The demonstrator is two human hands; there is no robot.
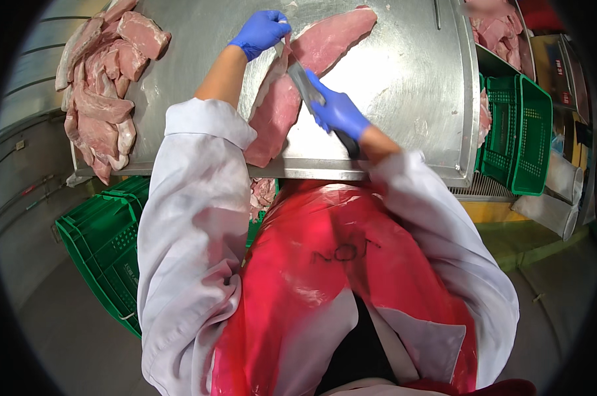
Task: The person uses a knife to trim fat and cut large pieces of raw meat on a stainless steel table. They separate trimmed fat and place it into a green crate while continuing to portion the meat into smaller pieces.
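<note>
A long pink slab of raw meat point(276, 125) lies slantwise on the steel table point(404, 79), from the front edge toward the far side. My left hand point(262, 32), in a blue glove, is closed at its upper left side, pinching a pale strip of trim point(269, 79) that is lifted along the meat. My right hand point(340, 111), also gloved in blue, is wrapped round a knife point(303, 86). The blade points up and left across the middle of the meat, close to the strip. Its dark handle end shows below my palm.
Several raw meat pieces point(103, 99) are heaped at the table's left edge. More meat point(499, 33) sits in a container at the far right. Green crates point(532, 135) stand right of the table, and another green crate point(107, 247) is below its left front. A raised rim borders the table.
</note>
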